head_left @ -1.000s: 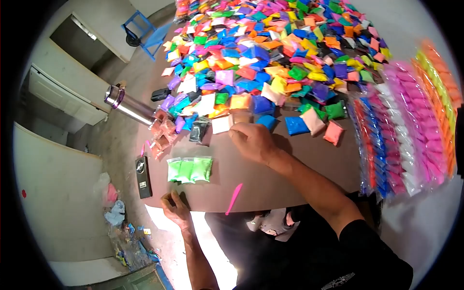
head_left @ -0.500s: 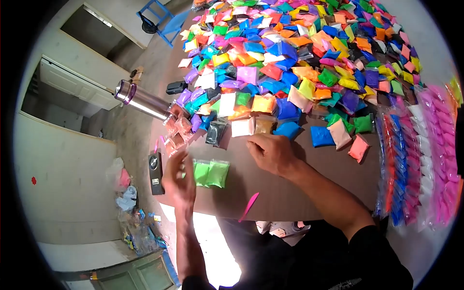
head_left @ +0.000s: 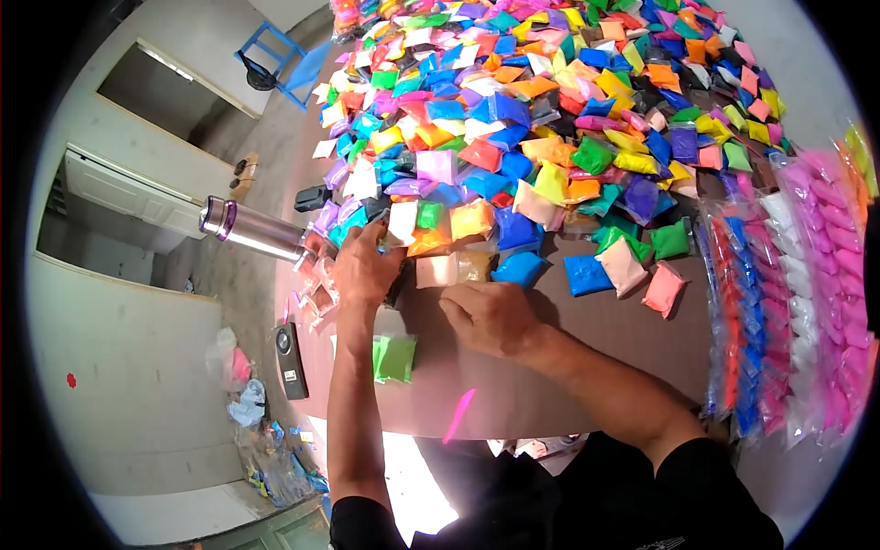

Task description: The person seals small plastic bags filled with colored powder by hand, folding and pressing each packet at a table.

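Note:
My left hand (head_left: 365,268) reaches over the near left edge of the packet pile, thumb and fingers apart, fingertips among the packets. Beneath its right side a black packet (head_left: 396,291) is mostly hidden. My right hand (head_left: 486,316) rests loosely curled on the table, with nothing visible in it. Just beyond it lie a brown packet (head_left: 474,266), a pale pink packet (head_left: 435,270) and a blue packet (head_left: 520,269). Light green packets (head_left: 396,357) lie beside my left forearm, which partly covers them. Reddish-brown packets (head_left: 321,286) are left of my left hand.
A big heap of coloured packets (head_left: 513,110) covers the table's far side. A steel flask (head_left: 257,227) lies at the left, near a dark remote-like device (head_left: 291,359). A pink strip (head_left: 460,415) lies near the front edge. Long packet strips (head_left: 747,312) are at the right.
My left hand has moved from beside the green packets up and away to the pile's edge, over the black packet. My right hand stays curled in place. The view has shifted slightly.

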`<state>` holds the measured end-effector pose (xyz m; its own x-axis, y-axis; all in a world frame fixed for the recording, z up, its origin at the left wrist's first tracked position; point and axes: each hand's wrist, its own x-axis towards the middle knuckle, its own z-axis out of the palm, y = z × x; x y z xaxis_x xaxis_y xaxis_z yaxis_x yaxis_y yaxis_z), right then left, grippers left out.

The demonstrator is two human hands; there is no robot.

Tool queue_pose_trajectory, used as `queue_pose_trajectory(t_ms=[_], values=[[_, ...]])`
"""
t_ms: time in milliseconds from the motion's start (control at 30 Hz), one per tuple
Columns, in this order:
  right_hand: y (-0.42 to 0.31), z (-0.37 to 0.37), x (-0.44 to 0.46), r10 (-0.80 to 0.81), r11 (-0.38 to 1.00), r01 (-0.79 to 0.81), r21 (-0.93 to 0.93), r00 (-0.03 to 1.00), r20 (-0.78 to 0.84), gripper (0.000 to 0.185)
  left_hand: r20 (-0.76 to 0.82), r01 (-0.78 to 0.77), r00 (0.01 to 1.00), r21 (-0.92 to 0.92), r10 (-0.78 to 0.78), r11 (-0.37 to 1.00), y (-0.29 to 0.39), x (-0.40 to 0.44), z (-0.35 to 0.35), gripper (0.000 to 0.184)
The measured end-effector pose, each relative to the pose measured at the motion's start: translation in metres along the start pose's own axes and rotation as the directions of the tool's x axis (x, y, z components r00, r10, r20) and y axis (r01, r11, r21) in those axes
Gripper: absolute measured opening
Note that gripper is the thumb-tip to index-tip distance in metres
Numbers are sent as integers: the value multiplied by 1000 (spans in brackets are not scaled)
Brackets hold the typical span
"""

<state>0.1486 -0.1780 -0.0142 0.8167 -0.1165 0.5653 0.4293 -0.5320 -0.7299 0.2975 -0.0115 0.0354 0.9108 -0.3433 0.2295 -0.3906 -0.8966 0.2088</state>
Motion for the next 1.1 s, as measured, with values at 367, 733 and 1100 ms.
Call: queue_pose_trajectory(t_ms=[367, 733, 1100], values=[[0, -1, 0, 5, 999, -5, 39, 1000, 6, 6, -110, -136, 988, -244, 112, 960, 46, 9, 2, 27], [-21, -10, 11, 180, 892, -135, 431, 982, -64, 21, -101, -29, 987, -875, -124, 483, 69, -86, -36, 25], [-42, -20, -5, 218, 535, -378, 755, 926, 309, 17, 95, 134, 967, -978, -236, 158, 73, -169, -39, 33]])
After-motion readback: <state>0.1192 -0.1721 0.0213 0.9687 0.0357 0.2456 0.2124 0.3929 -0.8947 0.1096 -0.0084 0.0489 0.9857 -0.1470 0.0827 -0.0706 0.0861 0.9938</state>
